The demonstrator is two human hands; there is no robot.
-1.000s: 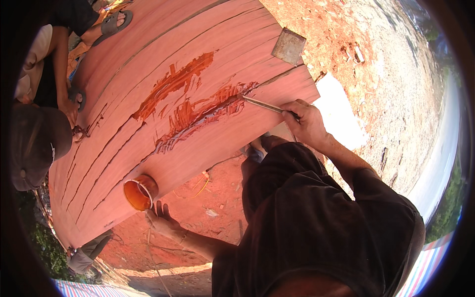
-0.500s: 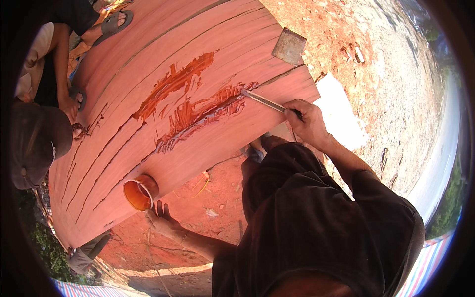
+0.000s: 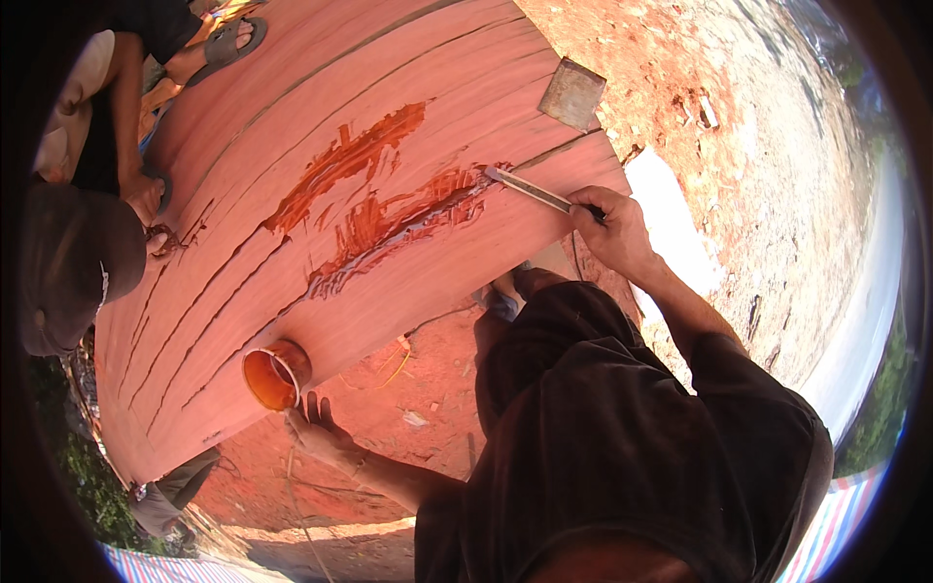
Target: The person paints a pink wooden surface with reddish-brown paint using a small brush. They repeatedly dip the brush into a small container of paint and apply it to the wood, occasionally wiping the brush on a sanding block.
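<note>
A narrow, flat, pale-grey tool [image 3: 530, 189] is gripped in my right hand [image 3: 617, 233]. Its tip rests at the right end of a dark red, wet smear [image 3: 389, 233] that runs along a crack in the reddish wooden surface [image 3: 476, 87]. Another orange-red smear [image 3: 345, 160] lies farther back on the wood. Close to the near edge stands a round cup [image 3: 297, 360] coated inside with orange-red stuff. Beside it my left hand [image 3: 326, 437] has its fingers spread, the fingertips at the cup's rim; whether they touch it I cannot tell.
A square metal plate [image 3: 572, 93] lies at the right end of the wood. At the left a co-worker in a dark cap [image 3: 83, 262] bends over the surface, a hand [image 3: 155, 238] at a crack. A sandalled foot [image 3: 233, 44] is at the far edge. Red soil [image 3: 389, 389] shows below.
My right hand and the tool have shifted slightly to the right along the smear. The co-worker's head and hand have moved a little. My left hand and the cup have stayed put.
</note>
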